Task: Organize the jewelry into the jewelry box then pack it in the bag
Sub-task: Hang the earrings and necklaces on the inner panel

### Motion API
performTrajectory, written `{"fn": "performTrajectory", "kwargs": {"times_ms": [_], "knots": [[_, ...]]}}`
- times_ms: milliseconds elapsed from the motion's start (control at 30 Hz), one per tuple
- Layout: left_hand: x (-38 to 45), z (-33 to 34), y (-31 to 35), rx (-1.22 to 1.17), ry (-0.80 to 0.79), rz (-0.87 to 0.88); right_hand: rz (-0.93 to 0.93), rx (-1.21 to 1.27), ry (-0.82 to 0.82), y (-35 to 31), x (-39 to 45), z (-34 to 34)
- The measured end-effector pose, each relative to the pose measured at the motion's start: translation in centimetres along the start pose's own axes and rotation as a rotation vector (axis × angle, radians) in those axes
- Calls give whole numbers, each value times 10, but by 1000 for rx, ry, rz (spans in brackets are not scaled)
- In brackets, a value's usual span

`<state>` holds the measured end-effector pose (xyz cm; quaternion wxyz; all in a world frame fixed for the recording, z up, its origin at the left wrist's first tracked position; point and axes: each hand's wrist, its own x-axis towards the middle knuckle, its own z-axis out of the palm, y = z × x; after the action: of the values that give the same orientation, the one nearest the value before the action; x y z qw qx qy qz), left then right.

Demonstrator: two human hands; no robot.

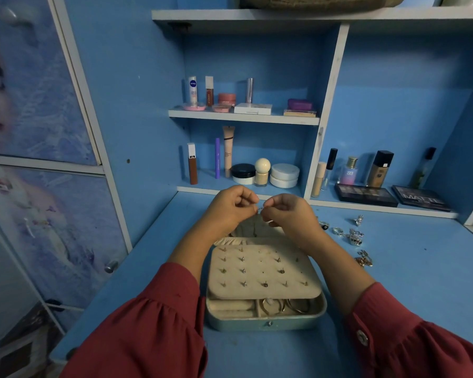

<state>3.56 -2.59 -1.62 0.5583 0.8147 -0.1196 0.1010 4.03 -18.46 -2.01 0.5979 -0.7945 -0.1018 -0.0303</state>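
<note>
An open teal jewelry box (265,323) sits on the blue desk in front of me. Its cream earring panel (262,271) carries several studs, and gold hoops (281,306) lie in the front compartment. Above the box's raised lid, my left hand (231,207) and my right hand (287,214) meet with curled fingers. Between them they pinch a small thin piece of jewelry (260,208), which looks like a fine chain. Most of that piece is hidden by my fingers.
Loose silver rings (339,231) and gold pieces (363,260) lie on the desk right of the box. Shelves behind hold cosmetics bottles, jars and two dark palettes (366,195). A brownish bag-like item (320,2) rests on the top shelf. A cabinet stands at left.
</note>
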Motion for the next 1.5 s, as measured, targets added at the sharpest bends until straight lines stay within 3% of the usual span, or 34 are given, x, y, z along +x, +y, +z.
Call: {"fn": "performTrajectory", "kwargs": {"times_ms": [367,433,567,700,1000,1500], "knots": [[3,0,-3,97,5,69,10,194,-3,-2,-1,-2],[4,0,-8,182,3,67,5,72,21,2,2,-2],[9,0,-19,443,-18,11,-131,-424,43,11,6,-1],[12,1,-19,711,-88,-10,-247,-621,-38,13,5,0],[14,4,-16,917,-122,67,-243,-767,-115,12,4,0],[11,5,-13,889,-98,41,-168,-761,-121,12,4,1]]}}
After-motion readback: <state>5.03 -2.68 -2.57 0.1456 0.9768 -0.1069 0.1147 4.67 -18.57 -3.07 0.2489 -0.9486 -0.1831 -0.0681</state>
